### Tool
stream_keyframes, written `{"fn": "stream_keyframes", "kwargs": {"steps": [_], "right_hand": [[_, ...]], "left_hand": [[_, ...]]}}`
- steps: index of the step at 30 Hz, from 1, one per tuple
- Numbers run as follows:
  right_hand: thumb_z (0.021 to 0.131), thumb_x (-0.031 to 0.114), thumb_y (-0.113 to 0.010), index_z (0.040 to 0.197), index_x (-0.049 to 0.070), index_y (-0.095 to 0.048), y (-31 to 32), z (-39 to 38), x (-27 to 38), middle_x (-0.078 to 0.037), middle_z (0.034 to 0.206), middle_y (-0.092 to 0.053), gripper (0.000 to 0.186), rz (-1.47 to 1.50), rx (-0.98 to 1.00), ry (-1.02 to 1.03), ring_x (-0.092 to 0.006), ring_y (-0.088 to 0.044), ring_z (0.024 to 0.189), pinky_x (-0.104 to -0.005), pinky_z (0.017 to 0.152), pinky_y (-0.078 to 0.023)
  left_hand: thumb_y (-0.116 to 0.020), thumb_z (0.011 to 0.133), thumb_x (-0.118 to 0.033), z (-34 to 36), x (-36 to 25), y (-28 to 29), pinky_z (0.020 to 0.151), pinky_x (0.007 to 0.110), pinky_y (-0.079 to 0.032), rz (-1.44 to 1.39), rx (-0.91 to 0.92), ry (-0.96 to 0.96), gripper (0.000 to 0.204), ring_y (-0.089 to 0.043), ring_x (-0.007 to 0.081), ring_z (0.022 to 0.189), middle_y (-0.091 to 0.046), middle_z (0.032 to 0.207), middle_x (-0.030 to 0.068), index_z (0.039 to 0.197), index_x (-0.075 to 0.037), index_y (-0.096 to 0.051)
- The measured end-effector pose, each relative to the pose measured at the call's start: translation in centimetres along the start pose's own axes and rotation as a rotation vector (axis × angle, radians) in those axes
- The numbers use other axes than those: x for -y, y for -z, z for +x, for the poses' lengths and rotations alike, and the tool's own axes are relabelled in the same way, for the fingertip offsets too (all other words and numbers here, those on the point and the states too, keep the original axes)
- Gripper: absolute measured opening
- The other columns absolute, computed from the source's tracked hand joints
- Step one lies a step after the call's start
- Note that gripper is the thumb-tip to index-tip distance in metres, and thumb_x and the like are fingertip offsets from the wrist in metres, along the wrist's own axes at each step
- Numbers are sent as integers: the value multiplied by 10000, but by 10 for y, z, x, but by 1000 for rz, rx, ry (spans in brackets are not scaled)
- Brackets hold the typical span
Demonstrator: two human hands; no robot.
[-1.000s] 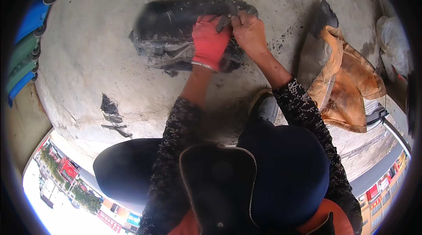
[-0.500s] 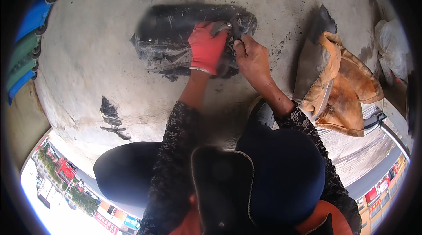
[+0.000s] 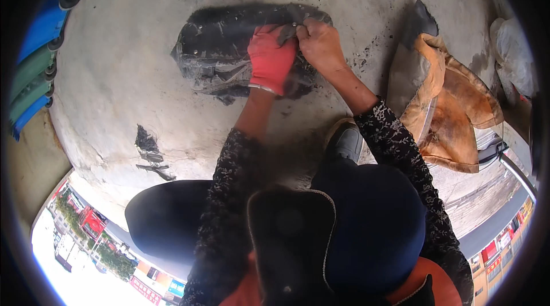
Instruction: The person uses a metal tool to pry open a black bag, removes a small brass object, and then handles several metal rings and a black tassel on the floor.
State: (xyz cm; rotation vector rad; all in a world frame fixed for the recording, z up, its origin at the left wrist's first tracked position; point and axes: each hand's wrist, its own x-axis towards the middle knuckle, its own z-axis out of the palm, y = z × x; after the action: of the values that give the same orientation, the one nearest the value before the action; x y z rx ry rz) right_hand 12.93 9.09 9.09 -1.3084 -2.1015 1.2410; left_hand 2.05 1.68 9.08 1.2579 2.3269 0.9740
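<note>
A worn black slab (image 3: 220,28) with frayed, dusty grey edges lies flat on the concrete ahead of me. My left hand (image 3: 269,57), in a red glove with dark fingertips, is closed over the slab's right half; what it pinches is hidden under the fingers. Bare and curled into a fist, my right hand (image 3: 319,44) meets the left fingertips near the slab's upper right. Whatever it grips is covered by the fingers. A small shiny round spot shows between the two hands.
To the right lies a stained orange-brown cloth piece (image 3: 452,117) with a dark grey part. Black scraps (image 3: 148,143) lie at the left. Blue and green rolls (image 3: 43,25) line the left edge, and a whitish plastic bag (image 3: 514,57) sits far right. My shoe (image 3: 348,144) is near.
My right hand has moved up and slightly left, closer to the left fingertips. The dark strip seen by its thumb before is now covered. My left hand stays nearly in place.
</note>
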Motion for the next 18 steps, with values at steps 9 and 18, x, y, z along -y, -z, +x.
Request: {"fn": "stream_keyframes", "kwargs": {"steps": [9, 18], "right_hand": [[900, 200, -589, 829, -11, -640, 4, 10, -5, -184, 715, -647, 228, 110, 118, -147, -289, -659, 642, -371, 622, -501], [895, 185, -596, 785, -22, -630, 1, 0, -7, -162, 729, -654, 237, 100, 128, -139, -273, -644, 675, -377, 630, -497]], "left_hand": [[-733, 728, -232, -4, 1, -1, 884, 371, -508, 18, 5, -7, 259, -638, 272, 1002, -701, 1041, 61, 970, -144, -760], [-744, 724, -269, -9, 6, -2, 901, 364, -507, 18, -21, 21, 285, -646, 272, 1018, -695, 1059, 64, 976, -135, -753]]}}
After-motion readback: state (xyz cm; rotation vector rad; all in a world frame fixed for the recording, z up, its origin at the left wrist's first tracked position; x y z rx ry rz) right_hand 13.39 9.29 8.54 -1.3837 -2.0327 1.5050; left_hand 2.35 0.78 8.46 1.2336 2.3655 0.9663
